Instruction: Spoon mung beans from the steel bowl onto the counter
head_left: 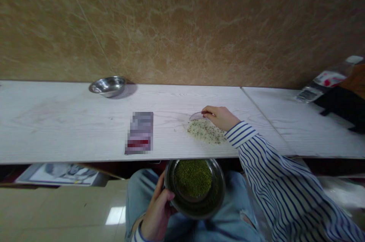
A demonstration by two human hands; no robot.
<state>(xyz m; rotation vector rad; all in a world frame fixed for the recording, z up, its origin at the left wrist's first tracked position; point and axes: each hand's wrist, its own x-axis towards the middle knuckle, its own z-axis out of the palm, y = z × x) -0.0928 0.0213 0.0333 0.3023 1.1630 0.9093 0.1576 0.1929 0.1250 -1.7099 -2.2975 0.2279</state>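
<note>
My left hand (159, 209) grips the left rim of a steel bowl (218, 196), thumb on top, holding it over my lap just below the table's front edge. Small green beans (193, 177), which look like mung beans, fill its bottom. My right hand (219, 116) pinches a clear, curved plastic piece (195, 116), perhaps a scraper; its full shape is partly hidden by my fingers. That piece is at the far edge of a spread pile of white rice-like grains mixed with green beans (205, 131), which lies on the white table (171, 101).
A second steel bowl (107, 86) stands by the wall at the back left. A flat, pixelated rectangular object (139, 131) lies left of the pile. A clear plastic bottle (322, 82) lies tilted against a dark item (342, 105) at the right. Papers (62, 173) sit on a shelf under the table.
</note>
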